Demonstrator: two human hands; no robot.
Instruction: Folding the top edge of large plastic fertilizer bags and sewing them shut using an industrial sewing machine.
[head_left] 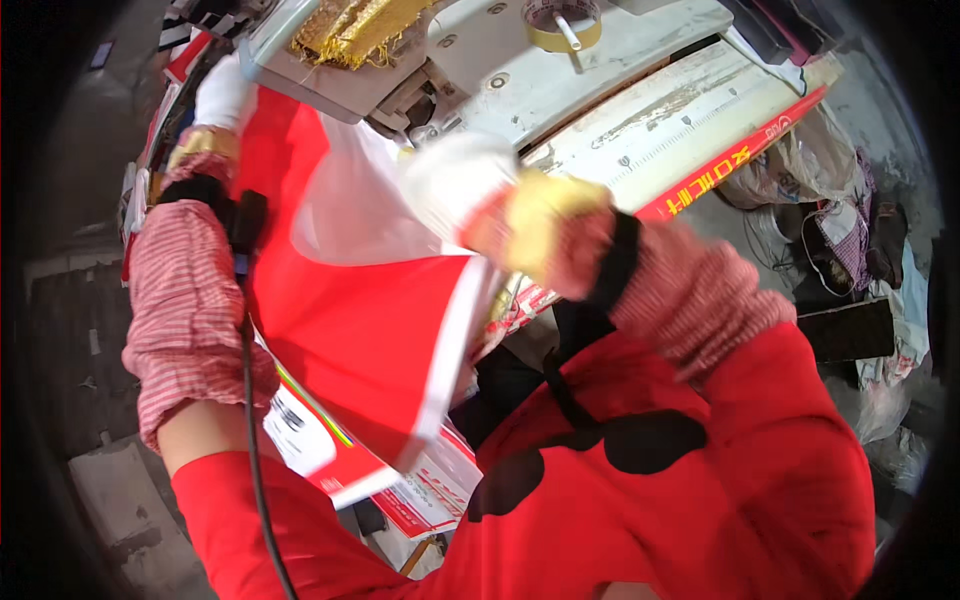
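A large red sheet (pixel 340 310) with a white border hangs bent in front of me, its far part reaching under the pale machine head (pixel 285 45). My left hand (pixel 225 97), in a white glove, is at the sheet's far left edge beside the machine; its fingers are too indistinct to read. Smeared by motion, my right hand (pixel 465 185) in a white glove is over the sheet's right side, near the machine's bed. Whether it grips the sheet does not show. Beneath the sheet lie printed red-and-white sheets (pixel 300 430).
On the machine lie a frayed yellow cloth (pixel 355 30) and a tape roll (pixel 560 25) with a white stick across it. A worn pale board (pixel 640 120) with a red edge strip runs right. Clear plastic bags (pixel 800 160) sit beyond. A black cable (pixel 250 430) runs along my left arm.
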